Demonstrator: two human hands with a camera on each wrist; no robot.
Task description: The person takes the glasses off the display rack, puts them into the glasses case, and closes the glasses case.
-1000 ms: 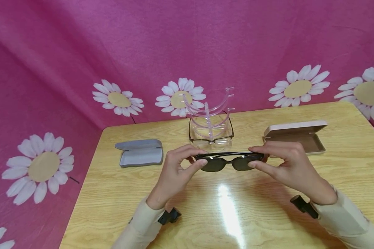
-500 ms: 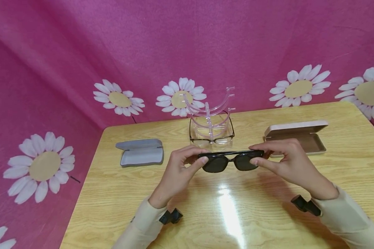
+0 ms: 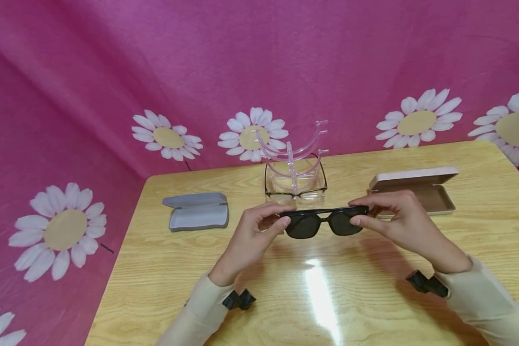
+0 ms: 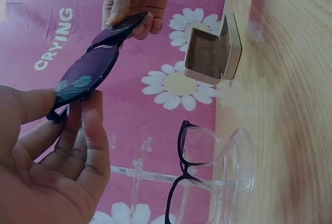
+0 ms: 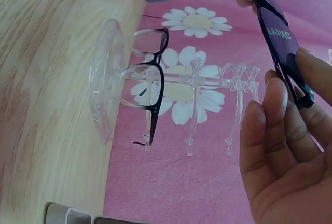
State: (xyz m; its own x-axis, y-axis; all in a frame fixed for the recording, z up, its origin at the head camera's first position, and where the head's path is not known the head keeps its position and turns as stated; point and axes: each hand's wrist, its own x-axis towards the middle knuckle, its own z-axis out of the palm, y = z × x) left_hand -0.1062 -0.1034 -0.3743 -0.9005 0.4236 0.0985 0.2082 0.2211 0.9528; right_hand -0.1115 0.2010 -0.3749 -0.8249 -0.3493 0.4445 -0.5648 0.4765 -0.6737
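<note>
sunglasses [image 3: 303, 227] have tipped since a second ago, dark lenses now facing the head view more fully; cases and stand unchanged. left hand [image 3: 256, 227] pinches one end of the frame, thumb on the front, fingers [image 4: 94, 136] behind. right hand [image 3: 395, 216] pinches the other end much the same way, fingers narrow on the frame. sunglasses are held up off the surface [image 3: 168, 278], spanning the gap between both hands, on the near side of the clear stand [image 3: 290, 156]. black-rimmed eyeglasses [image 5: 161, 89] sit on the lower part of that stand, lenses facing the person. gray case [image 3: 194, 199] at left, lid raised, pale lining showing. beige case [image 3: 415, 179] at right, lid raised, brown lining, near corner partly hidden by the right hand. surface is light wood grain with a bright glare streak near the middle. behind it, pink cloth [image 3: 285, 57] with big white daisies; white lettering shows in left wrist view. pale sleeves [image 3: 480, 288] on both arms, small black device [image 3: 240, 299] at each wrist.
</note>
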